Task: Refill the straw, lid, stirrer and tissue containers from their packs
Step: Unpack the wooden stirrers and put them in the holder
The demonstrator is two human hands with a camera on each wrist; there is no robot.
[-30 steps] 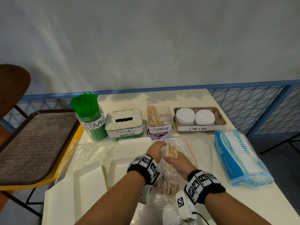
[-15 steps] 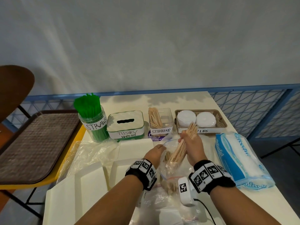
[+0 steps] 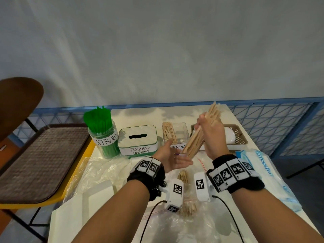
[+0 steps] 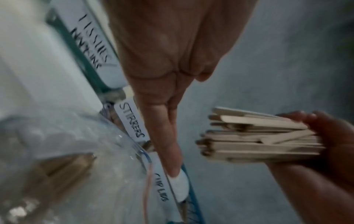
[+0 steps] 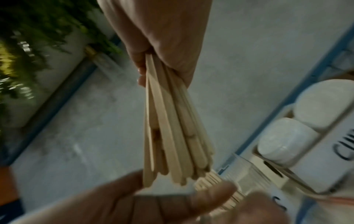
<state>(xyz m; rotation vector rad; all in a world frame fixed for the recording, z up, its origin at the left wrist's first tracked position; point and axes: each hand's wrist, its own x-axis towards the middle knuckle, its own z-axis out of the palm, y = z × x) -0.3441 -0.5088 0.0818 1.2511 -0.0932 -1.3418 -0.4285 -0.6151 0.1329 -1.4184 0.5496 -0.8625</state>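
My right hand (image 3: 210, 130) grips a bundle of wooden stirrers (image 3: 198, 137) (image 5: 172, 136) (image 4: 258, 136), lifted and slanted in front of the clear stirrer container (image 3: 180, 132), which holds a few sticks at its left side. My left hand (image 3: 173, 156) is open, palm up, just under the bundle's lower ends. The clear zip bag (image 3: 185, 207) with more stirrers lies on the table between my wrists. In the back row stand the green straw jar (image 3: 103, 134), the tissue box (image 3: 138, 139) and the cup-lid basket (image 3: 236, 135) with white lids. A blue tissue pack (image 3: 266, 176) lies at the right.
White flat packs under clear plastic (image 3: 98, 186) cover the table's front left. A brown tray (image 3: 40, 158) sits on a yellow surface to the left, beside a dark chair back (image 3: 15, 99). A blue mesh railing (image 3: 273, 123) runs behind the table.
My right hand pulled the bundle of stirrers out of the zip bag and raised it towards the containers. My left hand let go of the bag and opened beneath the bundle.
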